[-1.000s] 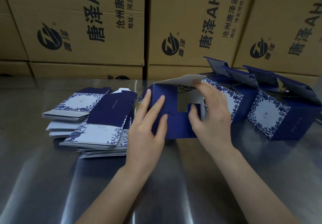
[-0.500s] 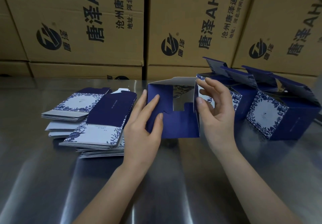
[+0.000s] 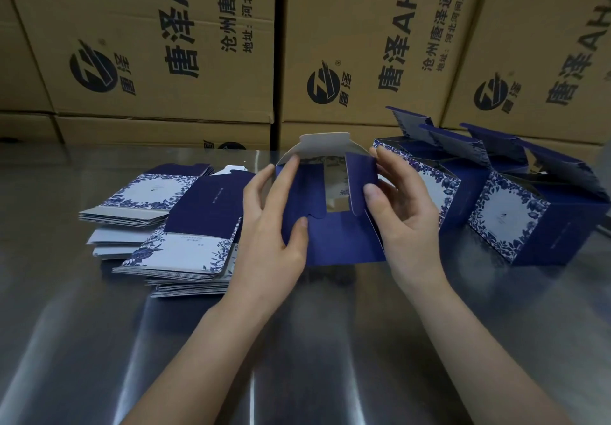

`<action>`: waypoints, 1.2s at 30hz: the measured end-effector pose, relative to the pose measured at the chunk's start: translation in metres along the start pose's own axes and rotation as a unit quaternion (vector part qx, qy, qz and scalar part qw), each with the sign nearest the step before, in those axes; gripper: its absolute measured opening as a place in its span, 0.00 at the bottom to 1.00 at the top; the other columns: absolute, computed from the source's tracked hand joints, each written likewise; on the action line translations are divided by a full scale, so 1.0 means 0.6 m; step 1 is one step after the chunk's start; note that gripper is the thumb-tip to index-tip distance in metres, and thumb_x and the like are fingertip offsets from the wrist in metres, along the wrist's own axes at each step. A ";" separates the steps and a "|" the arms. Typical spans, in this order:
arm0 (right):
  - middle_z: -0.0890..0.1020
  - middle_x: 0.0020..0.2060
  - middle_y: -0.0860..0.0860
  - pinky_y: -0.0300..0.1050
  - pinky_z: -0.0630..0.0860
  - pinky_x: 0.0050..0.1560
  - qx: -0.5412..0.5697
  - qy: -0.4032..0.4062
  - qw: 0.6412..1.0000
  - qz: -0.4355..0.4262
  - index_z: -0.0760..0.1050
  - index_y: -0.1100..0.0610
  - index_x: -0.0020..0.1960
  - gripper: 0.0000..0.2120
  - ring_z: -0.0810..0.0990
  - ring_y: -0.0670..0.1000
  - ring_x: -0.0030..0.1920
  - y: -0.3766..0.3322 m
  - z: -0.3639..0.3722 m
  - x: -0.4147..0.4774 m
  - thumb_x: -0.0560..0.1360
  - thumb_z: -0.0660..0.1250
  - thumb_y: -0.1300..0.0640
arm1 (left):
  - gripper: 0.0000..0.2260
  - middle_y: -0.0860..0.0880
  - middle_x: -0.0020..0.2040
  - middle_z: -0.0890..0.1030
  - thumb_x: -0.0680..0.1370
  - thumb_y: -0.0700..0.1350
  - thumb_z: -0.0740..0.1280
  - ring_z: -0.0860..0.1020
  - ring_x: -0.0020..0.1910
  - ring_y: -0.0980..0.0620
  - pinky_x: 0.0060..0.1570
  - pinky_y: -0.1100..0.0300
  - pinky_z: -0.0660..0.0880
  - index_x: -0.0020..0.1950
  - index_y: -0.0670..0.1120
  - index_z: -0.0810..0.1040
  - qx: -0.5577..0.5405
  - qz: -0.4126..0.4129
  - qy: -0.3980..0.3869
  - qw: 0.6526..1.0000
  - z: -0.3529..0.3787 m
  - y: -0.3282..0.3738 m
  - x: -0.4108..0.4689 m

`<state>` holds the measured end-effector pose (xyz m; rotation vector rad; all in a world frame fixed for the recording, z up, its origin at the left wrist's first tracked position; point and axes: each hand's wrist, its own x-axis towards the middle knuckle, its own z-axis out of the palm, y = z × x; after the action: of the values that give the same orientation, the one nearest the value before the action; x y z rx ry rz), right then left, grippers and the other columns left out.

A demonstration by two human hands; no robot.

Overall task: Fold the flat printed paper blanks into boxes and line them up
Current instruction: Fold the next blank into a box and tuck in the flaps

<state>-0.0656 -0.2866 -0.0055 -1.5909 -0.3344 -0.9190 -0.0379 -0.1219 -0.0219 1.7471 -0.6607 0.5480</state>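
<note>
Near the middle of the table (image 3: 99, 342), toward its far edge, we find one half-formed box (image 3: 334, 242) standing, the flaps facing us not closed. We record the left hand (image 3: 271, 229) lying with straight fingers against its navy face, gripping nothing. We record the right hand (image 3: 405, 223) pinching the right-side flap between thumb and fingers. Toward the left edge lie two loose piles of flat blanks (image 3: 172, 226). Toward the right edge we count two folded boxes (image 3: 506, 216) by their printed fronts; the lids behind cannot be counted. Brown cartons (image 3: 165, 44) stand beyond the far edge.
</note>
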 end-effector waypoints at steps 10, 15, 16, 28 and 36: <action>0.73 0.69 0.45 0.47 0.72 0.68 0.055 0.028 0.995 0.083 0.63 0.54 0.75 0.30 0.71 0.42 0.70 0.009 0.007 -0.002 0.76 0.68 0.65 | 0.33 0.55 0.71 0.63 0.75 0.39 0.65 0.66 0.71 0.57 0.65 0.45 0.72 0.75 0.64 0.62 -0.019 0.005 0.006 1.000 0.003 0.001 -0.001; 0.80 0.64 0.50 0.52 0.74 0.66 0.068 0.009 0.989 0.128 0.71 0.56 0.71 0.22 0.78 0.49 0.64 0.018 0.007 0.002 0.78 0.67 0.64 | 0.31 0.61 0.66 0.67 0.71 0.38 0.68 0.73 0.62 0.56 0.59 0.52 0.76 0.67 0.63 0.65 -0.072 0.005 0.030 0.997 0.002 0.004 -0.001; 0.81 0.62 0.50 0.51 0.74 0.65 0.069 0.007 0.989 0.127 0.72 0.56 0.70 0.21 0.78 0.49 0.63 0.019 0.008 0.001 0.78 0.66 0.64 | 0.30 0.61 0.65 0.69 0.70 0.38 0.68 0.75 0.60 0.57 0.57 0.55 0.77 0.66 0.62 0.64 -0.114 -0.017 0.043 0.992 0.001 0.005 0.000; 0.75 0.68 0.49 0.57 0.67 0.71 0.034 0.040 0.991 0.125 0.69 0.56 0.73 0.20 0.72 0.50 0.70 0.040 0.023 -0.009 0.82 0.61 0.58 | 0.24 0.53 0.71 0.74 0.81 0.36 0.63 0.72 0.70 0.57 0.71 0.51 0.69 0.76 0.48 0.66 -0.288 -0.159 0.056 0.943 0.021 -0.011 -0.004; 0.73 0.71 0.46 0.53 0.64 0.74 0.003 0.057 0.992 0.115 0.68 0.54 0.74 0.27 0.68 0.44 0.72 0.045 0.025 -0.011 0.78 0.57 0.45 | 0.16 0.57 0.66 0.79 0.83 0.45 0.62 0.75 0.66 0.58 0.64 0.59 0.75 0.69 0.56 0.74 -0.315 -0.160 0.078 0.932 0.023 -0.011 -0.003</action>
<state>-0.0462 -0.2776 -0.0285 -1.5273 -0.0711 -0.8237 -0.0342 -0.1336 -0.0315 1.1526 -0.3674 0.2059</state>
